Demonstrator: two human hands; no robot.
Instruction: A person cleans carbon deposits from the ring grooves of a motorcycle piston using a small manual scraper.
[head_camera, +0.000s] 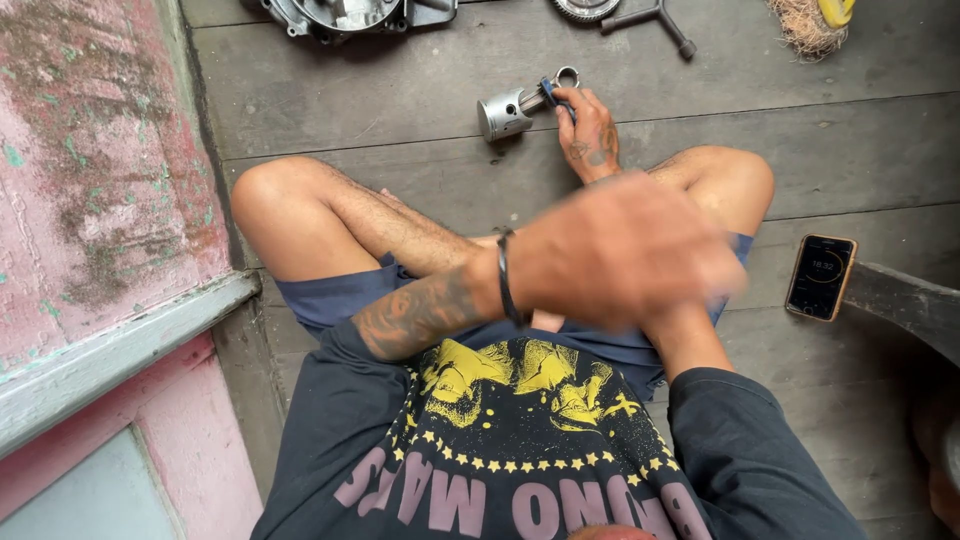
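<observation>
Sitting cross-legged on the grey plank floor (420, 110), we reach forward with our right hand (590, 135) and grip the rod (548, 95) of a piston (504, 114). The fingers are wrapped around the rod near its ringed far end, so the hand is closed on it. The piston lies on its side on the planks just ahead of our knees, crown pointing left, rod running up and right.

Our left hand (625, 250) sweeps across in front of the chest, blurred with motion — we cannot tell whether it is open or curled, and nothing shows in it. A dark band (505, 278) sits at that wrist.

By our judgement the piston is solid metal: stiff, fairly heavy for its bulk, likely a little oily and so slippery on the smooth crown. The rod probably pivots at the pin, so the head may swing if lifted by the rod alone. The surer hold would be around the skirt, or the rod gripped close to the head.

Near the top edge lie an engine cover (350, 15), a gear (585, 8), a T-shaped wrench (650, 22) and a tuft of fibre (805, 28). A phone (820, 277) rests face-up to our right, well apart from the piston.
</observation>
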